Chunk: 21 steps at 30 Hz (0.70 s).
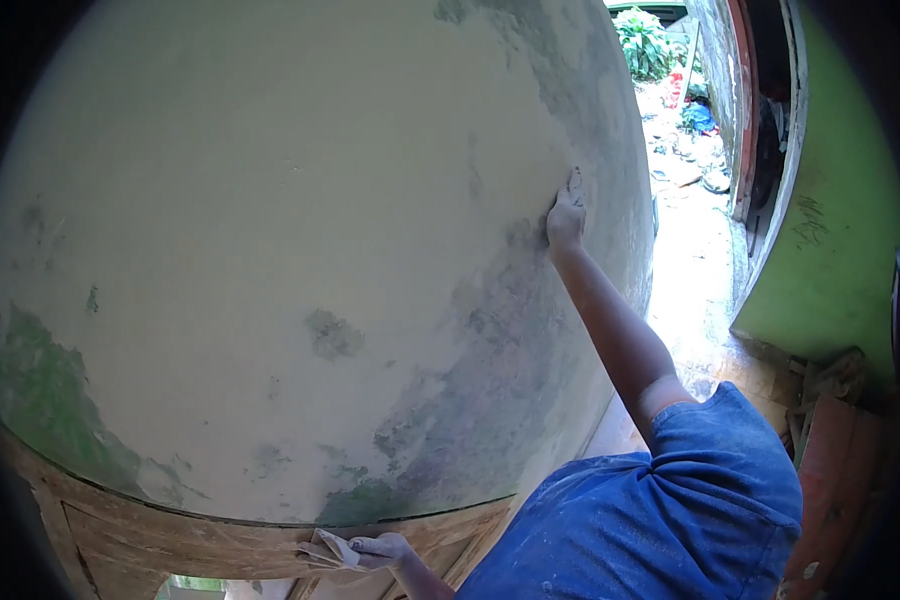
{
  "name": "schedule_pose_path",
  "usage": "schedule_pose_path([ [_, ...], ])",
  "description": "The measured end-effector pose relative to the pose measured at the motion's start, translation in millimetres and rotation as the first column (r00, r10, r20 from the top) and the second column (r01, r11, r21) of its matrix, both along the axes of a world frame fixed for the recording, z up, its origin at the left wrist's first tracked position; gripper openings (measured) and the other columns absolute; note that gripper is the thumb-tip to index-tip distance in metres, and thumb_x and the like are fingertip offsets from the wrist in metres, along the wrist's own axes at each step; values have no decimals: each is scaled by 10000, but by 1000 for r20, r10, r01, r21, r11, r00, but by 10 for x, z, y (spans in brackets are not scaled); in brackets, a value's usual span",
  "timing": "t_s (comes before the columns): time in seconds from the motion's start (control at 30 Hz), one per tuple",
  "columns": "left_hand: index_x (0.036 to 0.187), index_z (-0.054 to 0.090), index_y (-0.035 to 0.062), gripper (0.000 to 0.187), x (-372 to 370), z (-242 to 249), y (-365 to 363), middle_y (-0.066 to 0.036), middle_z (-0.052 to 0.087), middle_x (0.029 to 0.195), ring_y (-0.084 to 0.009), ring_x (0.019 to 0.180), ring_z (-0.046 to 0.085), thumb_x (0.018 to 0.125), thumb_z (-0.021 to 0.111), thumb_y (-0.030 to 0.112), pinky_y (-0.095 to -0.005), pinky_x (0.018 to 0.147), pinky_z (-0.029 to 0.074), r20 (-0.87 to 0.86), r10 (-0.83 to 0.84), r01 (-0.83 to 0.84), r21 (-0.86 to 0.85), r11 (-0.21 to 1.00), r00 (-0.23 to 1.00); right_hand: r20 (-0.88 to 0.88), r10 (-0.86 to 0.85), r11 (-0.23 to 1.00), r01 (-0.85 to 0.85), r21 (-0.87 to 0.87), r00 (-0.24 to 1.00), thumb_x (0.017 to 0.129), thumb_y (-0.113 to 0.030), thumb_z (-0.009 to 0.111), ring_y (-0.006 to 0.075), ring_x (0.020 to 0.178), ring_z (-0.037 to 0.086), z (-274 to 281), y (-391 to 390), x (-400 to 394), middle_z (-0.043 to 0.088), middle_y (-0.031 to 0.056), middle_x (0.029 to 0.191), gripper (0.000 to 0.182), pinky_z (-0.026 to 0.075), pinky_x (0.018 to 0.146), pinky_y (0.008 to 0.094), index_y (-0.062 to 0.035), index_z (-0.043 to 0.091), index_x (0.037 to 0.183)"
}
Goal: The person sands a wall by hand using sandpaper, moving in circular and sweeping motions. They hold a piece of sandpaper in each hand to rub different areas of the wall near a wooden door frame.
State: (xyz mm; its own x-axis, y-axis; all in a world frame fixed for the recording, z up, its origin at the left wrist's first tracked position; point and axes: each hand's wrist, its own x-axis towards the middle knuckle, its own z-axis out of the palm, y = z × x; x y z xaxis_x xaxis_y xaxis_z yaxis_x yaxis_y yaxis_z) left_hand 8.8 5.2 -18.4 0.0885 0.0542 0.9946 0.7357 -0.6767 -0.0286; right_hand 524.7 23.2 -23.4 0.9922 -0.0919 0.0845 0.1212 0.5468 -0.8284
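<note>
My right hand, dusted with white, is raised against the wall. Its fingers look closed and point upward; whatever they hold is too small and hidden to name. Pale filler covers much of the wall, with grey and green patches showing through on the right and along the lower edge. Low in the view, my left hand grips a flat, white-smeared scraper, which has thin edges fanning out to the left. It is held in front of the brown wooden panel, below the filled surface.
A bright passage runs along the wall's right side toward a leafy plant and rubble outdoors. Farther right stand a green wall and a reddish board beside other wooden pieces. My blue sleeve fills the lower right.
</note>
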Motion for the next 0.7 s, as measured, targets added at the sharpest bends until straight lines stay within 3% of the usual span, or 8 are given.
schedule_pose_path([
  [0.03,1304,455,-1,440,-9,-32,35,-263,257,1450,-440,1350,221,998,273,258,-573,1083,155,8,1,-1,5,1000,1000,8,1,1000,-1,5,1000,969,-147,377,304,1401,168,92,-48,-122,260,104,1501,436,114,1130,369,-46,365,1392],
  [0.1,1305,449,-6,443,-29,-68,75,-269,272,1441,-440,1352,217,997,278,263,-575,1082,149,48,-81,81,-12,997,996,500,12,954,140,-266,866,976,-172,365,301,1404,159,189,-100,-530,248,114,1504,441,109,1130,365,-48,353,1399],
  [0.2,1338,339,-94,471,-19,-18,22,-263,247,1451,-433,1364,173,986,279,213,-540,1099,152,-31,-16,16,-5,1000,999,649,46,916,227,-331,760,974,-175,377,288,1401,173,85,-152,-628,258,125,1498,446,124,1127,370,-41,350,1398],
  [0.27,1334,351,-95,478,-48,-33,34,-265,254,1447,-433,1365,170,984,292,225,-548,1097,148,-34,-4,4,-3,1000,999,651,18,941,207,-267,759,974,-181,379,273,1403,170,80,-119,-532,259,120,1500,450,127,1126,358,-47,346,1403],
  [0.33,1280,469,-2,453,5,-19,14,-266,336,1411,-444,1341,250,990,264,281,-609,1074,104,14,72,-72,6,997,997,636,14,948,192,-255,772,973,-179,387,282,1405,153,194,-125,-542,247,123,1503,453,111,1129,364,-54,342,1406],
  [0.6,1276,476,3,445,17,31,-4,-267,350,1404,-446,1332,269,983,275,270,-618,1068,115,-22,130,-129,39,991,991,555,49,967,98,-233,830,969,-170,413,315,1412,95,670,-109,-1020,206,133,1513,468,56,1137,385,-77,326,1420],
  [0.67,1274,479,1,438,37,40,-19,-267,354,1401,-449,1330,272,980,278,257,-623,1066,121,-11,151,-150,34,988,989,685,177,961,27,-275,706,939,-134,463,356,1410,53,621,-232,-1480,186,155,1514,498,17,1123,489,-116,339,1421],
  [0.7,1306,436,-36,465,10,51,-30,-250,325,1419,-437,1338,251,991,269,263,-585,1087,141,-79,158,-155,43,987,984,734,224,945,42,-325,641,908,-140,508,360,1410,50,552,-280,-1663,179,151,1516,531,-3,1109,533,-153,354,1416],
])
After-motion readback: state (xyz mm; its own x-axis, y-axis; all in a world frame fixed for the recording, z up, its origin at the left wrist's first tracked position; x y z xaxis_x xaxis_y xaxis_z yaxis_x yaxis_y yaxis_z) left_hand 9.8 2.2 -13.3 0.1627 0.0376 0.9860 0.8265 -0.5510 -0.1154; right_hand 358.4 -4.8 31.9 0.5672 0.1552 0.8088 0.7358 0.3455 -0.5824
